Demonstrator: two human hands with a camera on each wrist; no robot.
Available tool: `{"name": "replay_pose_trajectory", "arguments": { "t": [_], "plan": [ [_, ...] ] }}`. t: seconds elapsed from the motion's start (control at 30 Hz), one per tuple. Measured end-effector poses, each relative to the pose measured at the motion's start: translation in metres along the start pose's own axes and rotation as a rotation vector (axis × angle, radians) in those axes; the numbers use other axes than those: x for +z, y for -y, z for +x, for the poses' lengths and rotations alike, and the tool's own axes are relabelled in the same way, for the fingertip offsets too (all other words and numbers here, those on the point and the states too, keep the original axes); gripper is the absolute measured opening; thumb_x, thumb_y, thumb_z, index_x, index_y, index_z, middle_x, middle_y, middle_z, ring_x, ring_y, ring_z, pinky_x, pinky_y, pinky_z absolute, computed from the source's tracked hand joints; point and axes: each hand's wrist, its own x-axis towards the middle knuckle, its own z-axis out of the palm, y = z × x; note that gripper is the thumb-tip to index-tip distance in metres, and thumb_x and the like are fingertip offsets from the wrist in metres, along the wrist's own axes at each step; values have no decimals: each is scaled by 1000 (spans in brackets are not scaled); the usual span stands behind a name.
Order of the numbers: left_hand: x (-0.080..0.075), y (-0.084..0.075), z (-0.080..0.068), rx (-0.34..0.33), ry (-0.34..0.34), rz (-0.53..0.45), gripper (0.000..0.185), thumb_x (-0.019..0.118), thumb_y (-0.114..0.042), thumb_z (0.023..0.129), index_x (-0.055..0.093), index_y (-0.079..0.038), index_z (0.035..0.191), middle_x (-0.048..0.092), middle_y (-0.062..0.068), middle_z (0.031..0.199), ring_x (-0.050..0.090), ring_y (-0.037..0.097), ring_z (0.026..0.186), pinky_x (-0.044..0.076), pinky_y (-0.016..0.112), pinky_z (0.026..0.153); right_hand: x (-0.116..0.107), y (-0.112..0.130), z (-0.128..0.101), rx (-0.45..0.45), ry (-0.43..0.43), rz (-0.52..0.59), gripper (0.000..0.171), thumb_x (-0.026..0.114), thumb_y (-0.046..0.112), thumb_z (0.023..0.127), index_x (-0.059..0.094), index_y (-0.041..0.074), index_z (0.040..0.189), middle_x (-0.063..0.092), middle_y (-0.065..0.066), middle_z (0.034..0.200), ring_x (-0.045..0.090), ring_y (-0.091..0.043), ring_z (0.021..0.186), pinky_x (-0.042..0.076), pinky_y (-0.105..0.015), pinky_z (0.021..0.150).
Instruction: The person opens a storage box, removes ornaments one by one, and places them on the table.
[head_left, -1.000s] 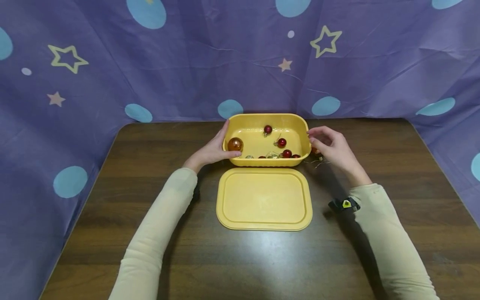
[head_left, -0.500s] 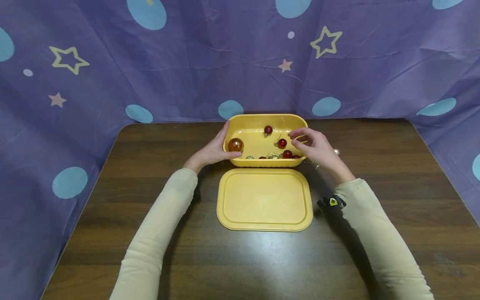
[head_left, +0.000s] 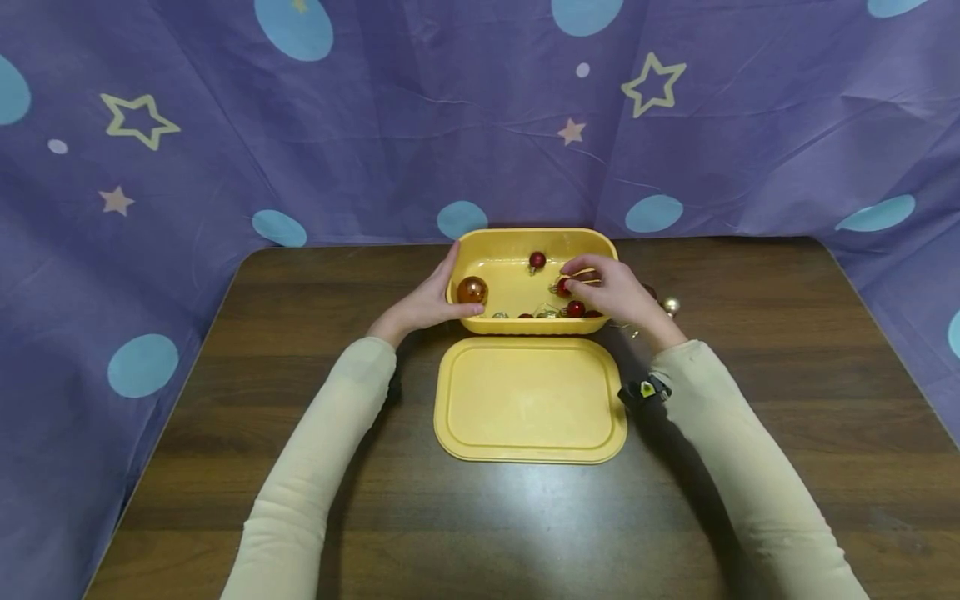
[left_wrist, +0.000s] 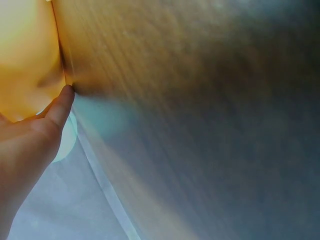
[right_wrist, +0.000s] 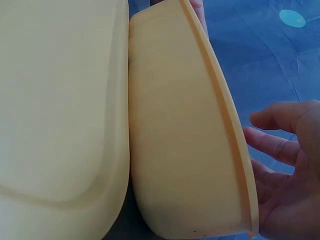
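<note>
A yellow rectangular box (head_left: 525,327) stands on the table with Christmas baubles inside. My left hand (head_left: 427,300) grips its left end, the thumb over the front rim and the fingers along the side. Beside that thumb lies a large amber bauble (head_left: 472,290). My right hand (head_left: 611,287) reaches over the right rim, its fingertips close to a small red bauble (head_left: 562,287); touch is unclear. In the right wrist view the right hand (right_wrist: 290,150) has thumb and forefinger slightly apart, and no held thing shows. Another red bauble (head_left: 537,261) lies farther back, with several by the front wall.
A flat yellow lid (head_left: 530,400) lies in front of the box. To the right of the box, a gold bauble (head_left: 671,306) and a dark reddish bauble (head_left: 648,292) are partly behind my right wrist. A purple patterned curtain (head_left: 375,125) hangs behind the table.
My right hand has moved left, from beside the box to over its right part, uncovering the gold bauble on the table. The left hand and the box have stayed put.
</note>
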Motion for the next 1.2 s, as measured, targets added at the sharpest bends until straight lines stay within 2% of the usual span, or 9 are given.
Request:
{"name": "replay_pose_trajectory", "arguments": {
  "t": [0.07,0.3,0.47,0.73,0.97,1.2],
  "plan": [
    [0,0,0,-8,5,1,111,73,-19,87,-16,-12,153,-13,10,159,-5,23,145,5,43,115,1,0,4,7,12,-4,28,60,8,94,60,-7,118,63,-22,116,60,-31,109,50,-31,83],
    [-5,-38,-18,-17,30,-31,107,71,-15,87,-14,-4,152,-12,19,158,-5,29,145,4,44,115,4,0,15,32,55,-29,29,59,7,94,58,-9,119,61,-23,118,57,-33,113,45,-41,94],
    [-5,-39,-19,-27,28,-30,106,70,-13,88,-14,-5,152,-12,18,158,-5,29,145,4,45,115,6,-1,22,58,66,-50,29,59,8,94,60,-8,118,62,-22,114,55,-34,112,41,-41,96],
    [-6,-39,-19,-25,31,-40,107,71,-13,87,-14,-4,152,-13,18,158,-5,29,145,5,45,115,15,-10,34,56,105,-3,30,61,3,91,58,-11,117,60,-25,113,59,-37,107,47,-38,89],
    [-6,-39,-18,-28,39,-32,106,70,-14,88,-14,-5,152,-13,18,158,-6,29,145,5,46,115,18,-12,39,54,166,-92,24,67,1,87,64,-7,110,64,-21,108,61,-32,101,46,-37,84],
    [-5,-39,-18,-34,35,-26,106,70,-15,88,-14,-6,152,-13,17,158,-6,28,145,4,45,115,20,-15,40,14,177,-127,21,67,-2,86,66,-6,106,67,-19,103,60,-29,95,44,-37,84]
  ]
}}
